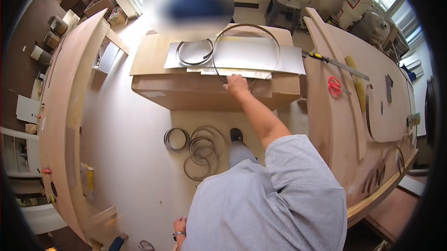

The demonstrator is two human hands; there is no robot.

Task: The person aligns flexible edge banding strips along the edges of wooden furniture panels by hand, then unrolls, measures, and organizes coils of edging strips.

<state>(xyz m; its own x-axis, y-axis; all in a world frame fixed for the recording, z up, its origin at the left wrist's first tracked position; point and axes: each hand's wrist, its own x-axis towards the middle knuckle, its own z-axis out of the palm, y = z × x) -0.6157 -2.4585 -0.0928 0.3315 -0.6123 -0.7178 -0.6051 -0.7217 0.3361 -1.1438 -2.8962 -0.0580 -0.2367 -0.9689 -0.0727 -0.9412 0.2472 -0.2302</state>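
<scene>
Pale wood at far left: we log a long left surface (79, 78), which runs along that side of the room. Next, low in the view, is our left hand (180, 226), well apart from our right, with a watch (179, 235) at its wrist. Its fingers are small and partly turned away, so we cannot tell whether they are curled or spread.

On the floor we record a neat coil (166, 143) of thin dark bands, and just to its right several loose rings (190, 152) that overlap one another.

Above these is a cardboard box (209, 91); beyond it we note a blurred dark-blue shape (195, 6), too smeared to identify. A silvery sheet (247, 53) lies across the box top, with a small ring (205, 59) on its left part. Right of that ring is a large hoop (247, 25), seen over the sheet. Our right hand (236, 84) is clamped on the hoop's near edge, by the front of the box top. We cannot tell whether the hoop lies flat or tilted.

Farther right, on the right surface (321, 120), we list red-handled scissors (334, 85), then a long-bladed tool (344, 66) with a black and yellow handle, then a rough yellow strip (358, 89). Last, we find a dark flat piece (389, 88).
</scene>
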